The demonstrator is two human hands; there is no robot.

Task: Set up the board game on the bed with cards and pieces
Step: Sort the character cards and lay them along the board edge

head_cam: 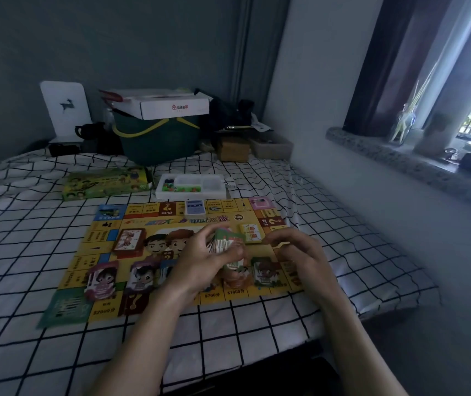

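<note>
Here a deck point(223, 242) is gripped in the left hand point(200, 261) above the board point(103, 238) on the bed point(28, 195); the right hand point(300, 252) is curled beside it — whether anything is pinched cannot be told. Cards could be spilled by a loose grip.

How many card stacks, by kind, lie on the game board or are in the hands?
Red-backed card deck on the yellow board: 1
Yellow card deck: 1
Blue card deck: 1
Character card piles along the near edge: 4
Fanned cards in the left hand: 1
Total: 8
</note>
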